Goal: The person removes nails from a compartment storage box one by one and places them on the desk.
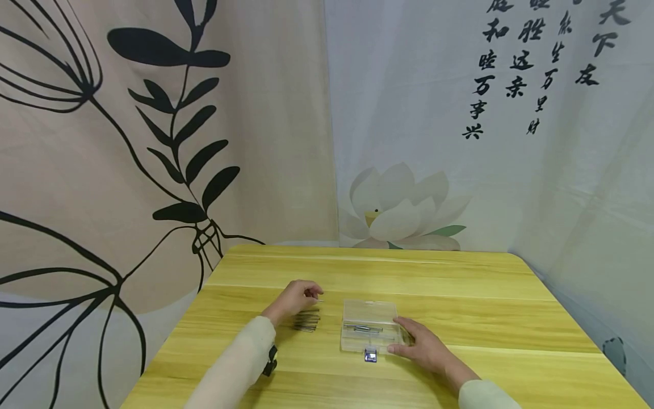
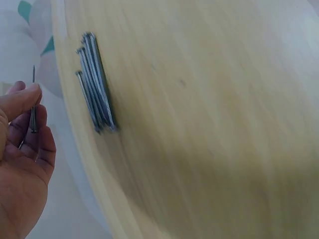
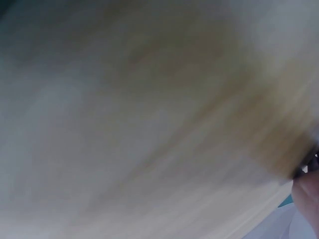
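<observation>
My left hand (image 1: pixel 298 296) pinches a steel nail (image 2: pixel 33 119) between thumb and fingers, point upward in the left wrist view. It is raised just beyond a row of several loose nails (image 1: pixel 306 321) lying side by side on the table. A clear plastic box (image 1: pixel 352 343) stands to the right with its lid (image 1: pixel 369 311) folded back. A few nails (image 1: pixel 365 329) lie inside it. My right hand (image 1: pixel 426 346) grips the box's right end, thumb at the front corner and fingers farther back. In the right wrist view, only the thumb (image 3: pixel 308 196) and a blurred dark shape show.
A small blue-and-white piece (image 1: pixel 370 355) is at the box's front edge. The wooden table (image 1: pixel 460 295) has rounded far corners. Behind it hangs a printed curtain (image 1: pixel 286 142) with plant drawings, a lotus and black characters. A black device (image 1: pixel 269 361) is at my left wrist.
</observation>
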`<state>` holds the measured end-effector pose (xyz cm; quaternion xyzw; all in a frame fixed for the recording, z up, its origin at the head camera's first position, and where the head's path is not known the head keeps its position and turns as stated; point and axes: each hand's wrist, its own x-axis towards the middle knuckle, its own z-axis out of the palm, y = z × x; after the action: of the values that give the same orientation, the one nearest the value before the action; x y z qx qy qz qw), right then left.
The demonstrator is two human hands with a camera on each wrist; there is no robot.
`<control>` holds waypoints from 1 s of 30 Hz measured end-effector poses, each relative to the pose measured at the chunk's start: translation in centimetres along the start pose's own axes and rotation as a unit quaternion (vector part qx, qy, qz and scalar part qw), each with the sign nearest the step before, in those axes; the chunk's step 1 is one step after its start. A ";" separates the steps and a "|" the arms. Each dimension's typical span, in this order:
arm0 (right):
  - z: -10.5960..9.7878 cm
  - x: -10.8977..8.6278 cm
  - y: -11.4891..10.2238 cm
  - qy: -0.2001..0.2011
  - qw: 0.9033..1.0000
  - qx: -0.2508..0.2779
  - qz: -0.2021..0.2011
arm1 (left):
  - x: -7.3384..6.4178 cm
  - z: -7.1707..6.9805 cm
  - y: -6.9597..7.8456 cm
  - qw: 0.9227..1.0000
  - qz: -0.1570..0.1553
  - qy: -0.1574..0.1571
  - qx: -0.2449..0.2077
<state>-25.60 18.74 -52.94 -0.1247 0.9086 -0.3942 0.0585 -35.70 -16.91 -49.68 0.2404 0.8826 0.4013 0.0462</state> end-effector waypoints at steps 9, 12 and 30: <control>0.0 0.0 0.0 0.001 1.000 0.000 0.001 | -0.6 -0.4 -1.7 0.999 -0.020 0.032 0.013; 0.0 0.1 0.1 0.001 1.000 -0.003 0.000 | -0.6 -0.4 -1.9 0.999 -0.025 0.032 0.012; 0.2 0.3 0.6 0.002 1.000 -0.001 -0.003 | -0.7 0.5 -2.2 0.999 -0.023 0.026 0.017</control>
<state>-25.95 18.90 -53.46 -0.1267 0.9090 -0.3933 0.0552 -35.79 -18.14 -51.67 0.2099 0.8956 0.3912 0.0281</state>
